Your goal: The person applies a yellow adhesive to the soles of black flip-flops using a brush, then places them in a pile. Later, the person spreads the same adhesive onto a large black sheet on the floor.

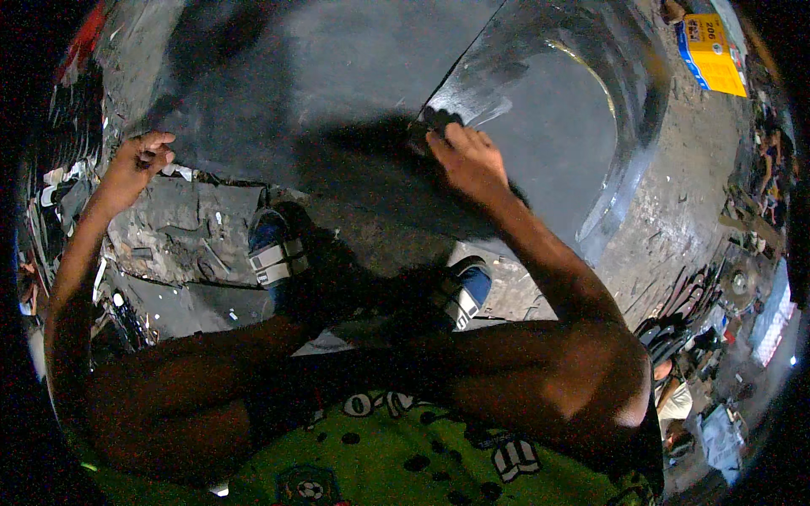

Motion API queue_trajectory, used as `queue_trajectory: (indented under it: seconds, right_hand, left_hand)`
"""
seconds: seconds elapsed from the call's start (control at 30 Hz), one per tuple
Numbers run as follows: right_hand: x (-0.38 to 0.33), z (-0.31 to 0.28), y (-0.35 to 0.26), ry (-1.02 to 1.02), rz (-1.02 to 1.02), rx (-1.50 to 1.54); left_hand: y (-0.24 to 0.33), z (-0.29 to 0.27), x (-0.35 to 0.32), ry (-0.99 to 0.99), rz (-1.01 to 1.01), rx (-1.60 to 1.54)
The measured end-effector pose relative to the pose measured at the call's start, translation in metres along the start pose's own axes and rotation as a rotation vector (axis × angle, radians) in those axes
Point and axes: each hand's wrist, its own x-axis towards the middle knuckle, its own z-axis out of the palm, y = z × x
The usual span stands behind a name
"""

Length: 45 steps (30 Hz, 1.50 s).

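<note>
A broad dark grey sheet point(354, 76) lies in front of me. My right hand point(471, 164) is closed around a small dark thing point(419, 133) at the middle of the sheet, and shadow hides its kind. Wet, shiny streaks point(485, 97) spread over the surface just beyond those fingers, beside a straight dark seam. At the sheet's left edge my left hand point(135, 169) hovers with loosely bent fingers, apart from one another, and nothing plain to see in them. A curved pale line point(603, 84) runs across the right part of the sheet.
My sandalled feet point(278, 253) stand at the sheet's near edge. Scraps point(194, 236) litter the floor at left. A yellow and blue box point(713, 55) lies far right. Below it, tools and clutter point(692, 320) line the right side.
</note>
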Motion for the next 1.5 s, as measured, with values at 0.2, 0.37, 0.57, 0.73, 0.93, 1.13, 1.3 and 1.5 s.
queue_trajectory:
  seconds: [0.2,0.37,0.57,0.73,0.93,1.13,1.3,1.5]
  right_hand:
    - [0.003,-0.037,-0.013,-0.032,0.078,0.133]
    - [0.023,-0.125,0.113,0.324,0.723,0.584]
    - [0.046,-0.093,0.249,-0.005,0.829,0.238]
    - [0.07,-0.068,0.266,-0.202,0.702,-0.161]
    - [0.043,-0.032,0.217,-0.149,0.361,-0.047]
    - [-0.007,-0.026,0.077,-0.056,0.094,0.039]
    - [-0.034,-0.005,0.032,0.055,-0.062,0.068]
    - [-0.065,-0.021,0.014,-0.023,-0.04,0.18]
  left_hand:
    - [-0.029,-0.003,-0.024,-0.038,-0.109,-0.157]
    - [-0.035,0.005,-0.041,-0.042,-0.112,-0.055]
    - [-0.045,0.002,-0.052,-0.039,-0.18,-0.054]
    - [-0.081,0.01,-0.052,-0.018,-0.207,-0.253]
    - [-0.081,0.02,-0.03,-0.114,-0.19,-0.178]
    - [0.001,0.001,0.023,-0.118,-0.028,-0.027]
    - [0.049,-0.014,0.034,-0.068,-0.011,0.095]
    - [0.039,-0.003,0.033,-0.072,0.139,-0.052]
